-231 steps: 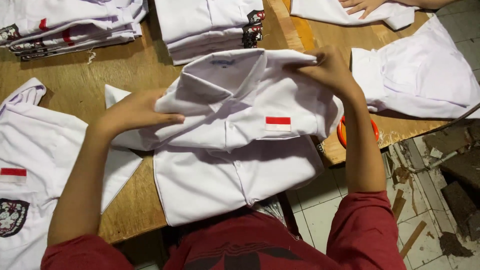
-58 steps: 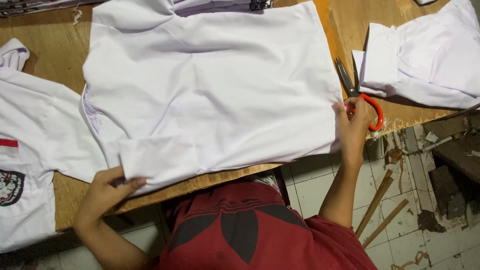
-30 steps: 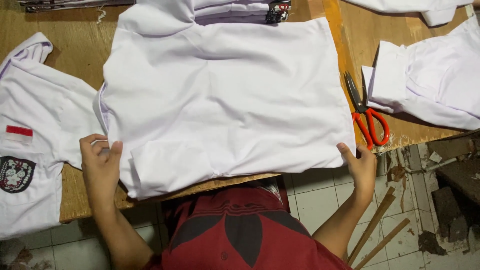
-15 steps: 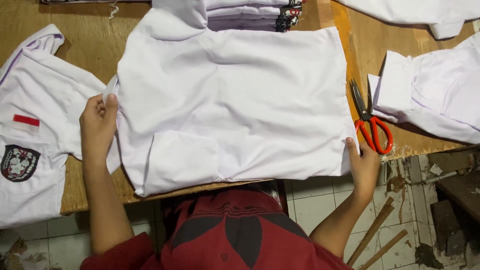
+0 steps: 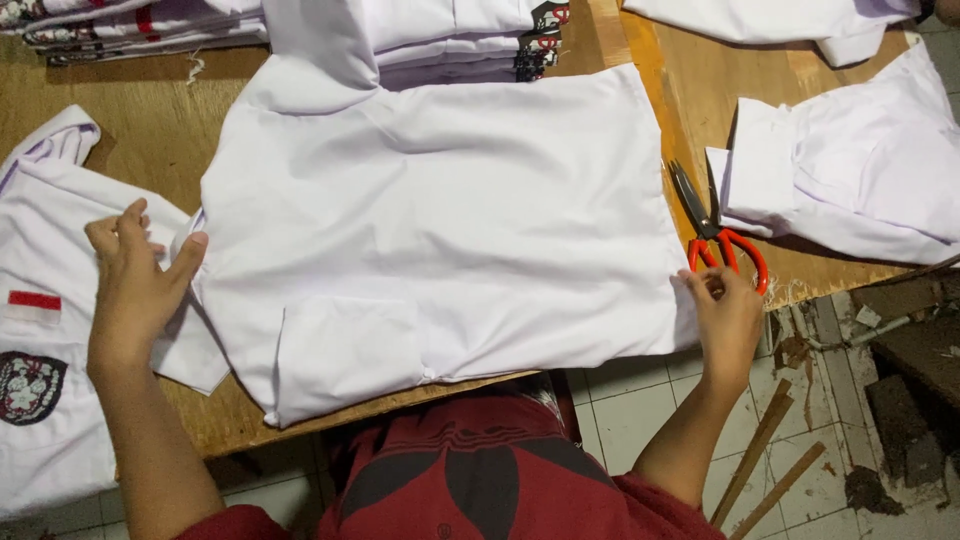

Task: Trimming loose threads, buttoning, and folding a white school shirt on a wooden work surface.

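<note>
Sliding up the sleeve edge, the left hand (image 5: pixel 135 285) now pinches the white shirt (image 5: pixel 440 230); the right hand (image 5: pixel 725 315) (scissors (image 5: pixel 715 235) just beyond its grip) holds the opposite hem flat.

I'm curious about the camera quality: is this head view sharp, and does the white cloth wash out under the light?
Head view: mostly sharp, the scissors crisp; the white shirt is bright yet keeps soft fold shadows, so not blown out; the left hand and right hand show little blur; the floor at lower right sits dimmer; table edges bow slightly, hinting at a wide lens.
</note>
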